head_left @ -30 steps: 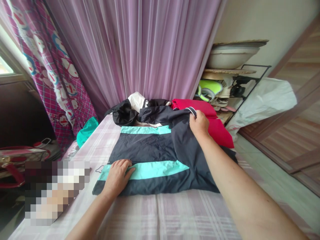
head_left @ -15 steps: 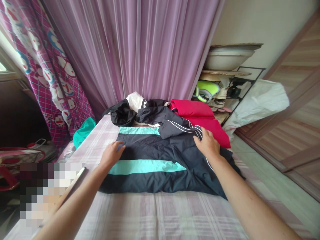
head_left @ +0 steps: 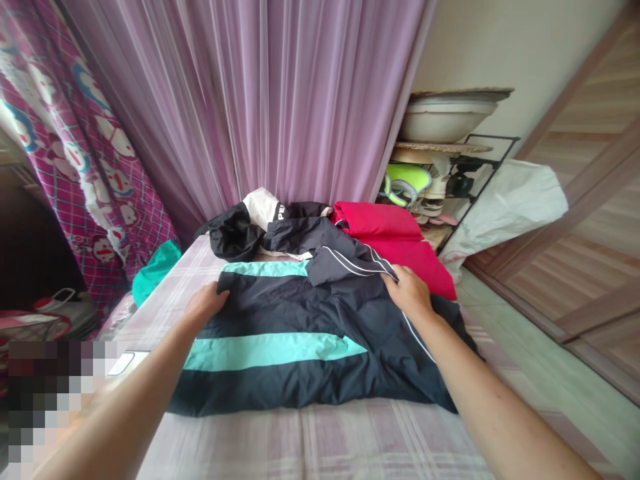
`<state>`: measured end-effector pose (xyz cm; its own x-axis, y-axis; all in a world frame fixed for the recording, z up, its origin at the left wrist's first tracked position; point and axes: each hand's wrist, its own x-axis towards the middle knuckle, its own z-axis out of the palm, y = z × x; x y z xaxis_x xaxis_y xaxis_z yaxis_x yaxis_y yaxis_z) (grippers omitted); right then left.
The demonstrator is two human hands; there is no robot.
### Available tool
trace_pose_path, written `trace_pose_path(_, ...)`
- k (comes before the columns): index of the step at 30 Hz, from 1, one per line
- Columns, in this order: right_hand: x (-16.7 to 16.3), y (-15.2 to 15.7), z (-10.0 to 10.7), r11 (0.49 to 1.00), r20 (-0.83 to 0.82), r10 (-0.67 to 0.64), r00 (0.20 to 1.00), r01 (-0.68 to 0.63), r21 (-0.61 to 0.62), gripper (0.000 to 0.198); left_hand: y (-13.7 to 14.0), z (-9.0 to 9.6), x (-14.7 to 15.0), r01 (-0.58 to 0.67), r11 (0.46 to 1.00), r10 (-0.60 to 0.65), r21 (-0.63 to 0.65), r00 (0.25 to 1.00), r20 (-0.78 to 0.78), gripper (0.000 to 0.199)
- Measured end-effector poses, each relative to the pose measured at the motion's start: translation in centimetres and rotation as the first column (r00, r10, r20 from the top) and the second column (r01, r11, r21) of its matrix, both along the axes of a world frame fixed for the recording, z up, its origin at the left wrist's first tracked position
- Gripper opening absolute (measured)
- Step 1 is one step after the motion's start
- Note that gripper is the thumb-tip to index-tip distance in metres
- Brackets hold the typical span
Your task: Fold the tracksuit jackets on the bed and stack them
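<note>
A dark navy jacket [head_left: 280, 303] with mint-green bands and thin white piping lies spread on the checked bed sheet [head_left: 280, 443]. My left hand [head_left: 207, 303] is closed on its left edge, between the two mint bands. On the other side, my right hand [head_left: 411, 292] pinches the fabric at the white piping, near the upper right of the jacket. One dark sleeve [head_left: 345, 257] lies folded across the top. The fingertips of both hands are partly hidden by cloth.
Behind the jacket lie a black and white garment [head_left: 263, 207] and a folded red cloth [head_left: 380, 223]. A teal cloth [head_left: 157, 270] hangs at the bed's left edge. To the right stand a rack with basins [head_left: 450, 120] and a white bag [head_left: 520, 200]. Purple curtains [head_left: 260, 100] hang behind.
Both hands have closed on the jacket, the left at its left edge and the right at the piping. The left edge has shifted left and towards me in the picture; the view has moved slightly.
</note>
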<state>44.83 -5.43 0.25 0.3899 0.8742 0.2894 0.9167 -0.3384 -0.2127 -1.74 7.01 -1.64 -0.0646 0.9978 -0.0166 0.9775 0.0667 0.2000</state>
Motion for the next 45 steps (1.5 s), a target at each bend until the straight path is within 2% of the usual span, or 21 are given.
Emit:
trace_pose_path(2, -0.2, 0.3, -0.7, 0.999, -0.031, 0.005, 1.0, -0.003, 0.05, 0.039, -1.0, 0.5, -1.1, -0.047, 0.998, 0.049, 0.035, 0.998, -0.046, 0.049)
trace_pose_path(6, -1.3, 1.1, -1.5, 0.998, -0.09, 0.033, 0.995, -0.028, 0.052, 0.054, -3.1, 1.4, -2.9, -0.128, 0.992, 0.129, 0.016, 0.986, -0.105, 0.053)
trace_pose_path(9, -1.6, 0.3, -1.3, 0.993, -0.117, 0.086, 0.989, -0.076, 0.087, 0.055, -4.6, 1.3, -2.8, -0.09, 0.989, 0.102, 0.121, 0.99, -0.099, 0.063)
trace_pose_path(11, -1.2, -1.4, -1.0, 0.995, -0.147, 0.073, 0.986, -0.061, 0.081, 0.047, -5.9, 0.9, -1.9, 0.031, 0.969, -0.01, 0.246, 0.997, -0.083, 0.066)
trace_pose_path(13, -0.3, -4.0, -0.5, 1.0, -0.182, 0.008, 0.983, -0.011, -0.012, 0.036, -7.8, 0.2, -0.2, 0.236, 0.924, -0.233, 0.303, 0.971, -0.045, 0.058)
trace_pose_path(15, 0.4, -7.3, -0.1, 0.985, -0.19, -0.064, 0.98, 0.032, -0.167, 0.029, -10.5, -0.5, 1.8, 0.456, 0.841, -0.478, 0.291, 0.879, 0.005, 0.049)
trace_pose_path(17, 0.4, -10.7, 0.0, 0.955, -0.168, -0.111, 0.979, 0.059, -0.29, 0.032, -13.3, -1.3, 3.9, 0.592, 0.76, -0.621, 0.269, 0.783, 0.031, 0.047)
trace_pose_path(19, -0.4, -13.7, -0.3, 0.945, -0.137, -0.116, 0.984, 0.067, -0.32, 0.034, -15.7, -2.1, 5.8, 0.642, 0.72, -0.668, 0.262, 0.744, 0.012, 0.047)
trace_pose_path(23, -3.3, -16.7, -2.5, 0.982, -0.092, -0.023, 0.995, 0.005, -0.187, 0.036, -17.4, -3.9, 7.6, 0.658, 0.716, -0.661, 0.233, 0.746, -0.077, 0.054)
trace_pose_path(26, -3.7, -16.7, -3.7, 0.994, -0.144, 0.033, 0.989, -0.048, -0.102, 0.036, -17.3, -4.9, 7.6, 0.67, 0.706, -0.662, 0.231, 0.739, -0.124, 0.057)
trace_pose_path(29, -1.3, -16.6, -3.9, 0.998, -0.19, 0.012, 0.982, -0.025, -0.066, 0.036, -17.4, -5.4, 7.4, 0.706, 0.669, -0.693, 0.232, 0.706, -0.145, 0.059)
trace_pose_path(32, 1.8, -17.2, -4.1, 0.995, -0.157, 0.043, 0.987, -0.057, -0.087, 0.033, -17.8, -5.7, 7.4, 0.728, 0.652, -0.714, 0.21, 0.683, -0.151, 0.059)
trace_pose_path(35, 2.9, -18.0, -4.7, 0.984, -0.094, 0.099, 0.991, -0.111, -0.14, 0.03, -18.2, -5.9, 7.7, 0.719, 0.662, -0.701, 0.21, 0.694, -0.165, 0.059)
trace_pose_path(37, 2.0, -18.0, -4.7, 0.989, -0.027, 0.097, 0.995, -0.1, -0.108, 0.033, -18.3, -6.0, 7.9, 0.718, 0.662, -0.696, 0.216, 0.696, -0.177, 0.061)
trace_pose_path(39, -0.3, -17.5, -4.0, 0.992, 0.042, 0.122, 0.992, -0.122, -0.014, 0.036, -18.3, -6.1, 8.1, 0.718, 0.659, -0.693, 0.223, 0.696, -0.189, 0.062)
trace_pose_path(42, -5.0, -15.6, -2.9, 0.955, 0.078, 0.28, 0.957, -0.286, 0.081, 0.044, -18.4, -6.1, 8.4, 0.709, 0.664, -0.683, 0.238, 0.704, -0.193, 0.062)
trace_pose_path(43, -6.4, -14.8, -2.8, 0.931, 0.073, 0.354, 0.932, -0.359, 0.064, 0.047, -18.5, -6.1, 8.4, 0.707, 0.665, -0.682, 0.24, 0.706, -0.19, 0.062)
trace_pose_path(45, -8.5, -13.4, -3.2, 0.884, 0.045, 0.468, 0.883, -0.466, -0.044, 0.053, -18.5, -5.9, 8.4, 0.708, 0.666, -0.686, 0.232, 0.705, -0.181, 0.062)
